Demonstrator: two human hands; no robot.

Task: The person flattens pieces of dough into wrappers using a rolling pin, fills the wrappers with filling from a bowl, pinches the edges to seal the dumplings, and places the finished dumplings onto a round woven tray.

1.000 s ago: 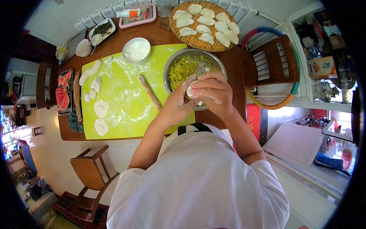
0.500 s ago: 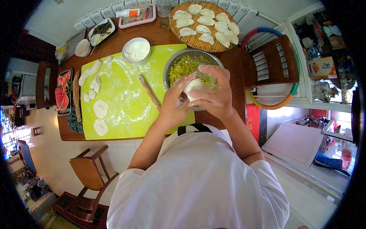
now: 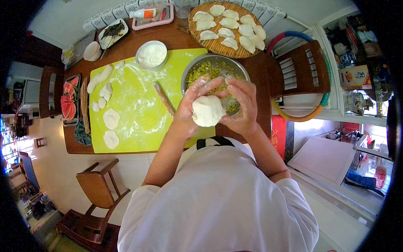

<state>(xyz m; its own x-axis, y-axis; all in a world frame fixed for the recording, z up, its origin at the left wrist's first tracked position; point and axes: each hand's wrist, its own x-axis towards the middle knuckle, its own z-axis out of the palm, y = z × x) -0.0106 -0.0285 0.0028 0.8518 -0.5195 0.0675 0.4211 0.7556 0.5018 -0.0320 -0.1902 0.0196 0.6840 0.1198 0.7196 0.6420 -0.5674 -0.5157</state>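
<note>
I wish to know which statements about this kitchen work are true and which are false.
1. White dough is between the left hand and the right hand. True.
2. The rolling pin lies on the green mat. True.
3. The round woven tray holds watermelon. False: it holds dumplings.
4. The flour bowl stands right of the metal bowl. False: it stands left of it.
5. The two flat dough rounds carry filling. False: they look bare.

pin [image 3: 164,99] on mat [image 3: 134,138] | filling [image 3: 205,69] in bwl [image 3: 241,69] | dumplings [image 3: 230,23] on tray [image 3: 219,46] bhd
</note>
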